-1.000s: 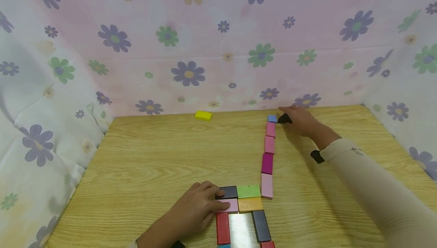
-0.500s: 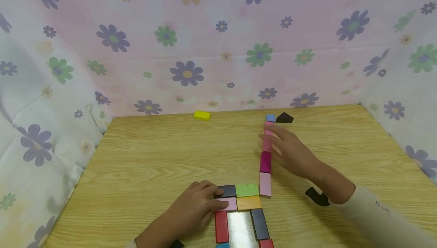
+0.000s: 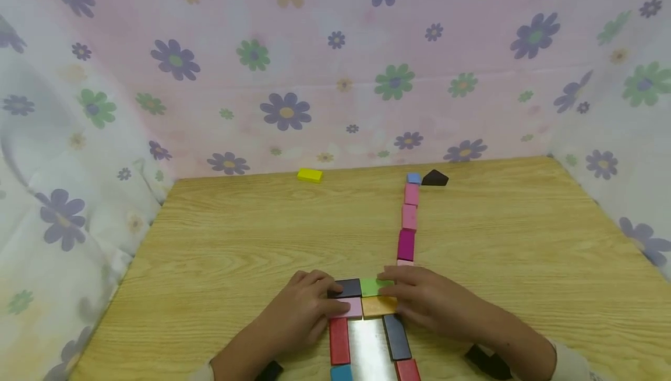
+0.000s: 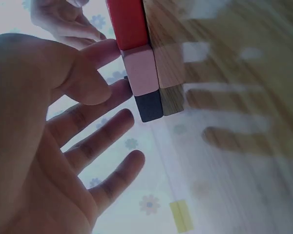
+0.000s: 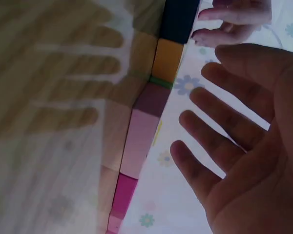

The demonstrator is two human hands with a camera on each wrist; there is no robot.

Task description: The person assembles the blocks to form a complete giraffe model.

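Observation:
My left hand (image 3: 299, 311) has its fingertips on a black block (image 3: 347, 288) and a pink block (image 3: 355, 308); its fingers are extended in the left wrist view. My right hand (image 3: 445, 305) is over the right ends of a green block (image 3: 370, 288) and an orange block (image 3: 376, 306). In the right wrist view its fingers spread loosely and hold nothing; whether they touch the blocks I cannot tell. Below, a red block (image 3: 339, 340) and a blue block (image 3: 342, 373) form the left side, a dark block (image 3: 397, 336) and another red block (image 3: 408, 369) the right.
From the green block a line of blocks runs away: pale pink (image 3: 405, 263), partly hidden by my right hand, then a magenta block (image 3: 406, 244), two pink ones and a small blue block (image 3: 413, 178). Beside it stands a black angular block (image 3: 435, 178). A yellow block (image 3: 310, 175) lies at the back edge.
My right hand has come back from the black angular block at the far end, down along the line of blocks, to the green and orange blocks. My left hand has stayed in place.

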